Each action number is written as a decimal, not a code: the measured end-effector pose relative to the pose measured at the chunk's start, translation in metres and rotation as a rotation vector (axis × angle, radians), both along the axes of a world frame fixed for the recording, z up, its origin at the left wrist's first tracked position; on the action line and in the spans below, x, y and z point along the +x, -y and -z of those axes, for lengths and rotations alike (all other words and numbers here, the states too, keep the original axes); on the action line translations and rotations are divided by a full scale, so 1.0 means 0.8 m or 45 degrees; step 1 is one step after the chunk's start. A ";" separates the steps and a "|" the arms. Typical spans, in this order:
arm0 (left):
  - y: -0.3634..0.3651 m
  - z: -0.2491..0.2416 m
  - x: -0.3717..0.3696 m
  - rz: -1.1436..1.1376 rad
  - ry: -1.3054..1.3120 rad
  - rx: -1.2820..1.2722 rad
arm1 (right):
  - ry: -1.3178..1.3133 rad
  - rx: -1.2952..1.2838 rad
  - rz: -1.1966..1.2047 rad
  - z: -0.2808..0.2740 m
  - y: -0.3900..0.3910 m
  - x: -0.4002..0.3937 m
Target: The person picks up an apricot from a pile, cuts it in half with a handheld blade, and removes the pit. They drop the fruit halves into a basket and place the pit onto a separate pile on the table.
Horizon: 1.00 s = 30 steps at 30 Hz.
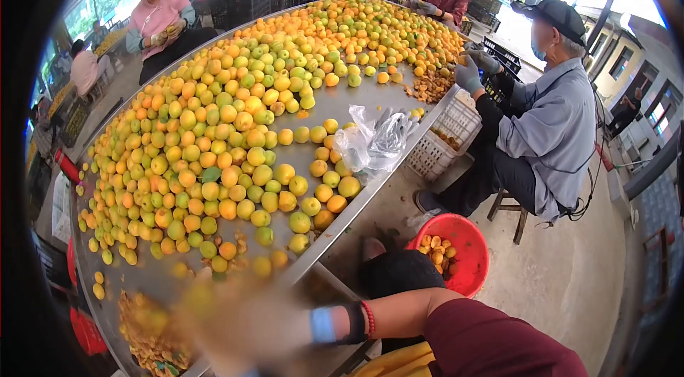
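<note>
My right hand (278, 323) reaches in from the right over the near edge of the metal table, below a maroon sleeve, a red bead bracelet (368, 318) and a blue cuff (323, 325). A heavy blur hides its fingers and anything in them. At the bottom edge a scrap of blue may be my left cuff; the left hand itself cannot be made out in the blur. Just beyond lie whole yellow, orange and green apricots (192, 177). Left of the blur is a heap of split apricot pieces (153, 338). A yellow blurred patch shows above the hand.
A red basin (470, 249) with apricot halves stands on the floor beside my knee. A clear plastic bag (370, 138) lies at the table edge (356, 213). A gloved co-worker (545, 106) sits at right by a white crate (445, 138); others sit across the table.
</note>
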<state>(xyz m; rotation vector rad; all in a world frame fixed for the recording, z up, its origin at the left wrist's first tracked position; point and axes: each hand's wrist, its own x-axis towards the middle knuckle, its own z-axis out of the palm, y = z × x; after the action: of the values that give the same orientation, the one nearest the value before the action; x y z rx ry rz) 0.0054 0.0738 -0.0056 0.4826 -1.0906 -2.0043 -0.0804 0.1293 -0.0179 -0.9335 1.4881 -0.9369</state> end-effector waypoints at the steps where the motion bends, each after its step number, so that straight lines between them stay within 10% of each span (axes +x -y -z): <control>1: 0.004 0.008 0.003 0.059 -0.092 0.070 | 0.005 0.003 0.003 0.030 0.001 0.007; 5: -0.001 -0.042 0.011 0.096 0.344 -0.322 | 0.057 -0.107 -0.087 0.016 -0.015 -0.010; 12: 0.024 0.034 0.010 0.166 -0.161 -0.008 | -0.021 -0.017 0.089 -0.028 -0.027 -0.022; 21: 0.006 -0.015 0.010 0.061 0.154 -0.194 | -0.178 -0.287 0.160 0.046 -0.016 0.001; 25: 0.005 0.009 -0.001 -0.028 -0.237 0.319 | -0.387 -0.304 0.258 0.054 -0.006 0.006; 30: 0.001 -0.027 0.002 -0.050 0.076 0.098 | 0.171 0.198 0.000 0.021 -0.003 -0.018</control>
<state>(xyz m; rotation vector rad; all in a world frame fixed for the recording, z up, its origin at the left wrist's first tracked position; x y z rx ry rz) 0.0071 0.0729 0.0162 0.6035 -1.0348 -2.0140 -0.0950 0.1316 -0.0351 -0.7435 1.4244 -0.8539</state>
